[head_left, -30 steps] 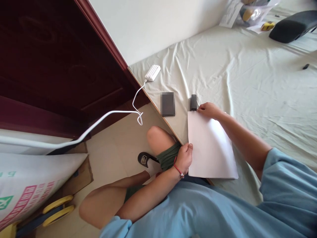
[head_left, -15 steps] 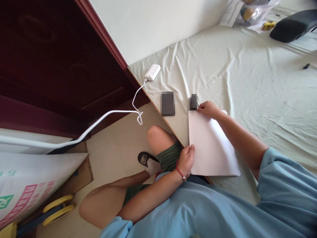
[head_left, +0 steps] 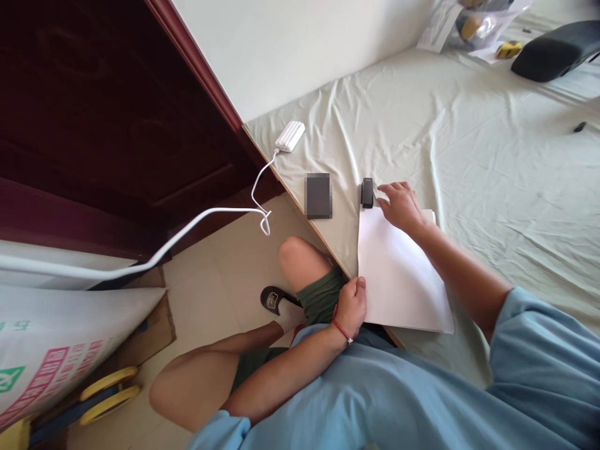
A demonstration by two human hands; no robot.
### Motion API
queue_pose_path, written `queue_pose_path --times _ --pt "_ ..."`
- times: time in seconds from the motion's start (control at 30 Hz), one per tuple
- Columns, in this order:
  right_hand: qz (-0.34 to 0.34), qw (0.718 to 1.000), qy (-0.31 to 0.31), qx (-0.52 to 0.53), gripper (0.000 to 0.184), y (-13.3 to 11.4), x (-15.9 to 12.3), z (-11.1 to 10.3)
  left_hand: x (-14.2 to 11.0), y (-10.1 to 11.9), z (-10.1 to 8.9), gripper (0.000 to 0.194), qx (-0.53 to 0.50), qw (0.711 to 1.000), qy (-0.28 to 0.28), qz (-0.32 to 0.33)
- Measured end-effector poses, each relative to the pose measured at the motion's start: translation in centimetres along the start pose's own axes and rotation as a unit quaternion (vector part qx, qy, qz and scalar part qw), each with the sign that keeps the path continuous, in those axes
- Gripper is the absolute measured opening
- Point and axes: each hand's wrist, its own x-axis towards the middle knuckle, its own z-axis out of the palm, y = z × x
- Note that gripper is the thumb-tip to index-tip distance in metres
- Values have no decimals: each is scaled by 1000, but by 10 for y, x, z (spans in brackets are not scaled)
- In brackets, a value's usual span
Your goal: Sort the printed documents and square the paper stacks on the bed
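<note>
White paper sheets (head_left: 403,275) lie stacked at the table's near edge. My left hand (head_left: 351,306) is closed on their lower left edge, thumb on top, fingers hidden beneath. At the upper left corner of the paper is a small black device that looks like a stapler (head_left: 367,192), with its lower end against the sheet. Just right of it, my right hand (head_left: 400,203) hovers over the top edge of the paper. Its fingers are apart, pointing at the stapler, and hold nothing.
A blurred-out dark rectangle (head_left: 318,196) and a white power bank (head_left: 290,137) with a cable lie left on the cloth-covered table (head_left: 497,169). Farther right are a black curved object (head_left: 555,53), a yellow tape measure (head_left: 509,49) and a plastic bag (head_left: 480,28).
My right hand has lifted off the paper's top corner and moved slightly up and right, its fingers spreading. My left hand keeps its hold while the paper's left edge shifts a little right.
</note>
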Motion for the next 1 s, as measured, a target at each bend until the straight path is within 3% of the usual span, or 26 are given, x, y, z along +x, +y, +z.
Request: queue_pose_path --times 0.07,0.17,0.33,0.5,0.63,0.8,0.9,1.0 --pt "-90 994 55 -1 49 -2 -8 3 0 0 1 52 2 1000 0 0" --pt "-160 986 43 -29 59 1 -17 12 0 0 1 50 21 1000 -1 4" --pt "-133 989 12 -62 68 7 -23 26 2 0 3 50 49 999 -8 1" --pt "-116 993 6 -37 68 4 -28 25 3 -1 0 54 57 998 -28 14" --pt "-65 996 54 25 53 13 -44 20 -3 -7 -24 58 89 994 -50 28" --pt "50 980 177 74 46 44 -96 12 -17 -17 -63 62 136 988 -49 53" --pt "161 968 154 115 49 61 -130 11 -24 -24 -76 60 134 988 -45 58" --pt "196 957 99 189 56 68 -148 13 -27 -29 -78 60 135 989 -34 48"
